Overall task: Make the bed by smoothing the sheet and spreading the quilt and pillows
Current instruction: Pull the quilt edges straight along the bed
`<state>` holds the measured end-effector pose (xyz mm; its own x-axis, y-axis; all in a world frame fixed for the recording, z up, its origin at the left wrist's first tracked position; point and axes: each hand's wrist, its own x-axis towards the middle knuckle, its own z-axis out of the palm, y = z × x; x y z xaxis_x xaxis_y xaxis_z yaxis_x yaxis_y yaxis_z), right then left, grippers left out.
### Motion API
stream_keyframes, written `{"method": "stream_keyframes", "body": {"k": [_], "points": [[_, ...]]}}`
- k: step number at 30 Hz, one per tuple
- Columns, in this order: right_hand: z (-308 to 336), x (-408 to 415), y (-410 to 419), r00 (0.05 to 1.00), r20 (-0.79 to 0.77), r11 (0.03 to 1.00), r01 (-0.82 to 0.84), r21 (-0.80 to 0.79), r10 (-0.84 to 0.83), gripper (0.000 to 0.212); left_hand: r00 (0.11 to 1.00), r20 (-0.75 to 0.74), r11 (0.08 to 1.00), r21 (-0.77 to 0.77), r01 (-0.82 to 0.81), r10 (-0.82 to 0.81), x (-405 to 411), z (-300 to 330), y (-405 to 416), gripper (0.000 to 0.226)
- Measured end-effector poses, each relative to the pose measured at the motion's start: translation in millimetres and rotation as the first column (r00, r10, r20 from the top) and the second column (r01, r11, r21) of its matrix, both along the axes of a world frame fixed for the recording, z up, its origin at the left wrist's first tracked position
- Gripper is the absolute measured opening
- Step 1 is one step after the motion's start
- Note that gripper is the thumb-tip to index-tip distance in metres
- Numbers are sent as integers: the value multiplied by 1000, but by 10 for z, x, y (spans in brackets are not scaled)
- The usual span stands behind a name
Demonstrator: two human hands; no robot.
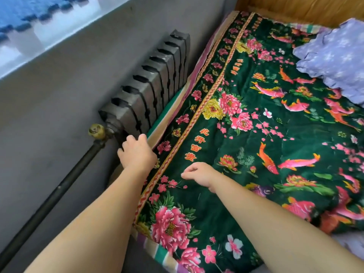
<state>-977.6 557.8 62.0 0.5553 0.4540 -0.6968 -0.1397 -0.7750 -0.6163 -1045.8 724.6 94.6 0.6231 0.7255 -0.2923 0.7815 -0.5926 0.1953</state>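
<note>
Left hand (137, 152) grip curled over green floral sheet (256, 134) left edge; right hand (201, 174) loosely curled, resting on sheet, holding nothing.

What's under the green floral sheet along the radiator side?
A striped underlay peeks out beneath the green floral sheet beside the radiator. The left hand reaches at that edge; anything deeper is covered.

Your narrow gap along the bed (171, 107) edge is blocked by the radiator (149, 89); the green sheet (246, 134) lies open up to the purple quilt (334, 56).
</note>
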Motion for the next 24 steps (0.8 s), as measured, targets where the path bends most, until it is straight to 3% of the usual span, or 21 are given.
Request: {"method": "stream_keyframes", "body": {"k": [3,6,12,20,24], "points": [[-2,12,-192,999,30,999,43,-20,-42,23,999,-2,999,-37,38,-38,50,-71,-139,46],[-23,6,-400,998,43,998,56,-41,-54,8,996,-27,993,-88,79,-82,104,-157,-306,43],[-107,43,-1018,993,78,993,90,-77,-84,18,980,-78,976,-134,173,-184,281,-251,-833,47],[-228,341,-2541,967,86,962,247,-118,-238,14,926,-66,917,-183,355,-372,715,-341,-2113,38],[-549,441,-3592,970,176,944,208,-255,-166,10,884,-91,870,-250,425,-458,872,-551,-3102,33]]}}
